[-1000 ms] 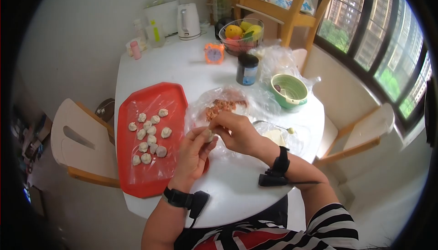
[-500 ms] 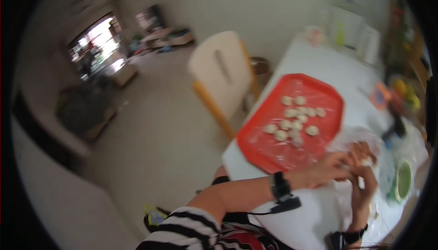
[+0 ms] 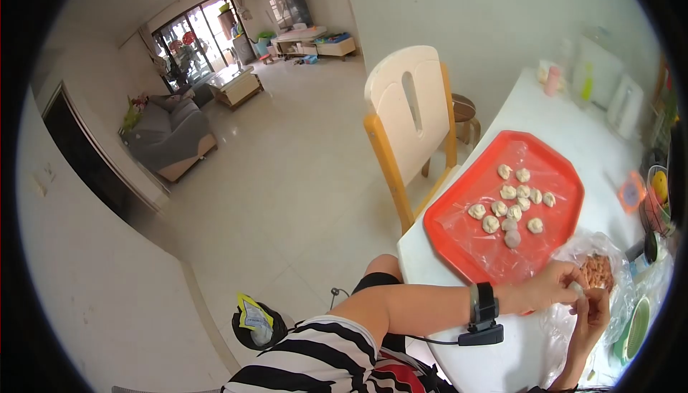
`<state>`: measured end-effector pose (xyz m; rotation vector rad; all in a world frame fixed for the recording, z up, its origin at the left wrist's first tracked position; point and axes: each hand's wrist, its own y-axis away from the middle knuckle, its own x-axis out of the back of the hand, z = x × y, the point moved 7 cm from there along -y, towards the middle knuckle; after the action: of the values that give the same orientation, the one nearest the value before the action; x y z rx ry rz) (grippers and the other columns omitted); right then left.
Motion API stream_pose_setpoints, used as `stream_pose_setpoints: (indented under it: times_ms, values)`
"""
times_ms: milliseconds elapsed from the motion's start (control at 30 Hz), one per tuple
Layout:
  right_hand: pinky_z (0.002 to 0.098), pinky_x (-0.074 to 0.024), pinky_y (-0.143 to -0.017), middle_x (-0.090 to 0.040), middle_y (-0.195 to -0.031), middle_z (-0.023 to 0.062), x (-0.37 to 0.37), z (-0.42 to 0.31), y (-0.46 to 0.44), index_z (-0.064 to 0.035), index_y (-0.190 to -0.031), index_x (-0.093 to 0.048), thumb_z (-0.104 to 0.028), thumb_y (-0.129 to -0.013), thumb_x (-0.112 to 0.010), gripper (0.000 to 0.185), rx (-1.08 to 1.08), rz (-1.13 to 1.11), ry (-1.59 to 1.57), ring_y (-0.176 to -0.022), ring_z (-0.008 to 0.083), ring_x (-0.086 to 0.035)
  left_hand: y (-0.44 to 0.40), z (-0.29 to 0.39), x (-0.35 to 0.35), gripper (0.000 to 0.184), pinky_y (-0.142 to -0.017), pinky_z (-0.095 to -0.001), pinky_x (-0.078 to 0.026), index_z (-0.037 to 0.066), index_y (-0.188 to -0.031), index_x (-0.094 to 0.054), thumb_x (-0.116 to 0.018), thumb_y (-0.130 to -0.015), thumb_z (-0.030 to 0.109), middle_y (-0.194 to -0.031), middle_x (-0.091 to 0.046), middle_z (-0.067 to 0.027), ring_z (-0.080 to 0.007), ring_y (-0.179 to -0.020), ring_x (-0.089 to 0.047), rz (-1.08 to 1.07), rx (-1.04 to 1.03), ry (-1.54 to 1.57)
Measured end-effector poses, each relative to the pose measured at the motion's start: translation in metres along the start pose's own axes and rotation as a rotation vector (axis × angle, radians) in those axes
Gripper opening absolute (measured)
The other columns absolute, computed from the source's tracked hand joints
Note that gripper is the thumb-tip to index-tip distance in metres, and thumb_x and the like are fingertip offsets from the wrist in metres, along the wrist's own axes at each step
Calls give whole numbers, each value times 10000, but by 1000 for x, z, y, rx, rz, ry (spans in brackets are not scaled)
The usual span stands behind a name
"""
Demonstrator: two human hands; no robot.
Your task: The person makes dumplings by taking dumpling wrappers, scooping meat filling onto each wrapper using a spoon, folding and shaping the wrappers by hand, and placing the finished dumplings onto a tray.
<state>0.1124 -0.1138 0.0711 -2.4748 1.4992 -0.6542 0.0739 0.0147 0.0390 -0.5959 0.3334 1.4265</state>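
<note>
Between the pinched fingertips of my left hand (image 3: 550, 285) and my right hand (image 3: 592, 315) is a small pale dumpling (image 3: 576, 290), mostly covered by the fingers. Just beyond my hands, brownish-orange filling (image 3: 598, 271) sits in a clear plastic bag (image 3: 622, 300). To the left of the bag lies a red tray (image 3: 570, 215) lined with clear film, and several white folded dumplings (image 3: 508, 192) rest near its middle. At their near end, two greyish round pieces (image 3: 512, 239) lie close together.
A green-rimmed bowl (image 3: 633, 330) stands at the table's right. A fruit basket (image 3: 659, 203), an orange object (image 3: 632, 191) and a pink bottle (image 3: 552, 80) are farther back on the white table (image 3: 530, 110). A wooden chair (image 3: 405, 117) stands against the left side.
The view has turned left and steadied, so the table and tray appear farther right and sharper. My hands stay by the filling, fingertips together.
</note>
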Motion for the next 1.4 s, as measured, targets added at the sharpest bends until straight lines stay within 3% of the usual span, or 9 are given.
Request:
stream_pose_setpoints:
  times_ms: [133,267,367,533,733,1033,1167,1333,1400]
  values:
    - [204,-441,-582,-562,-780,13,3,0,-4,-11,-889,-563,-35,-875,-651,92,-45,-25,-13,-662,70,-530,-3,0,0,222,-713,-262,-513,-15,-1014,-582,-653,-804,5,-942,-613,-76,-114,-854,-612,-23,-131,-12]
    - [191,-467,-629,-598,-828,1,-6,-18,-3,-9,-949,-619,-40,-859,-679,112,-58,14,-146,-755,63,-562,9,29,-1,184,-683,-248,-498,6,-979,-637,-677,-812,75,-879,-624,-32,-83,-801,-588,155,-117,-579]
    - [221,-476,-657,-624,-846,25,0,-22,-2,18,-914,-624,-76,-879,-669,110,-4,-83,-57,-762,80,-572,6,18,-2,274,-748,-230,-513,0,-1099,-542,-630,-842,-41,-999,-602,-79,-100,-891,-595,84,-111,-306]
    - [328,-470,-606,-603,-740,144,6,-16,-18,19,-840,-565,-41,-820,-650,105,172,40,130,-658,243,-594,-12,14,7,251,-798,-237,-526,-16,-1085,-556,-630,-849,-58,-1034,-632,-101,-127,-937,-625,126,-38,-369]
    - [379,-474,-623,-621,-729,175,7,-23,6,36,-825,-555,-63,-803,-606,114,143,18,193,-683,306,-623,11,9,-8,227,-839,-247,-521,-27,-1081,-559,-612,-863,-62,-1039,-633,-104,-132,-931,-629,94,-102,-442]
    - [352,-490,-596,-621,-728,128,2,11,5,50,-809,-553,-112,-817,-604,171,-249,-57,-172,-636,199,-615,10,3,-10,233,-896,-273,-500,-41,-1136,-544,-544,-903,-42,-1105,-600,-124,-152,-985,-612,117,-34,-424]
    - [330,-492,-617,-622,-755,99,7,7,0,41,-850,-579,-101,-822,-637,155,-233,-43,-290,-669,166,-611,9,10,-10,245,-909,-278,-484,-39,-1169,-538,-533,-930,17,-1113,-604,-125,-157,-1009,-600,143,-27,-273]
    - [358,-491,-724,-606,-855,97,15,-33,3,-12,-937,-634,-34,-781,-675,163,434,15,275,-844,281,-597,6,13,-5,288,-880,-271,-498,-25,-1224,-530,-550,-952,68,-1112,-619,-109,-149,-995,-615,135,-2,-262]
    - [366,-489,-729,-596,-867,103,13,-34,5,-16,-918,-631,-27,-774,-667,149,465,13,295,-854,305,-583,7,13,-6,287,-881,-271,-501,-26,-1221,-534,-555,-952,73,-1121,-618,-112,-152,-998,-616,122,13,-267]
